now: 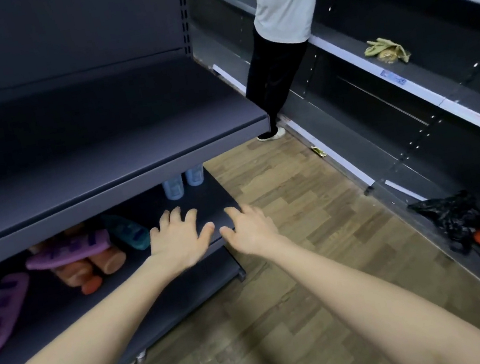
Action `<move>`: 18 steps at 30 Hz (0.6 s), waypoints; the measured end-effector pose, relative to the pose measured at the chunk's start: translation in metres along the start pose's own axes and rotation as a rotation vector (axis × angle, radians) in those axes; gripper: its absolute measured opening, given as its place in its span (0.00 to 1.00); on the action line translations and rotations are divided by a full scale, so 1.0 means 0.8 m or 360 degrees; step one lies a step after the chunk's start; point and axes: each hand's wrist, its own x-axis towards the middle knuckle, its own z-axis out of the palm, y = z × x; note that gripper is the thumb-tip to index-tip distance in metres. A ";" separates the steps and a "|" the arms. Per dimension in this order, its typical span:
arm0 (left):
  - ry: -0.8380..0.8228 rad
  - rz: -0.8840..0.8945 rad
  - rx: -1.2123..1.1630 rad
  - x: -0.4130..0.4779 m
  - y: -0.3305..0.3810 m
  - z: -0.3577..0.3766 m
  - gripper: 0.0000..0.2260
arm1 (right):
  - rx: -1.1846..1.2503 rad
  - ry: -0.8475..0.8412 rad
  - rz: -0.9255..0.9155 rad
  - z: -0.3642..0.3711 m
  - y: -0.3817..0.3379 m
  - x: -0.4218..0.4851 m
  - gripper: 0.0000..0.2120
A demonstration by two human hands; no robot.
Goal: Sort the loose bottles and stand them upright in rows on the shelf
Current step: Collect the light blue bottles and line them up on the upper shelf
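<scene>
Reaching in over the front edge of the lower shelf, the left hand and right hand have fingers spread and loose, so each grip is empty, with nothing pinched or held. They sit side by side over the bare right end of the shelf, probably the space kept free for upright rows. Just behind that patch two pale blue bottles stand upright together, likely the start of a row by kind. Left of the left hand a teal bottle lies on its side, the nearest to pick up. Beyond it purple bottles and orange bottles lie in a heap, one purple across the orange, unsorted. The upper shelf overhangs and hides the blue bottles' tops.
</scene>
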 end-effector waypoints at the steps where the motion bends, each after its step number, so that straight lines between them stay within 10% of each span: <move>1: 0.0006 -0.0005 0.0001 0.002 -0.006 -0.004 0.27 | -0.0004 -0.0001 -0.0010 -0.001 -0.006 0.003 0.26; 18: -0.0035 -0.0150 -0.0043 0.030 -0.065 -0.015 0.27 | -0.0018 -0.0065 -0.0105 0.009 -0.059 0.065 0.27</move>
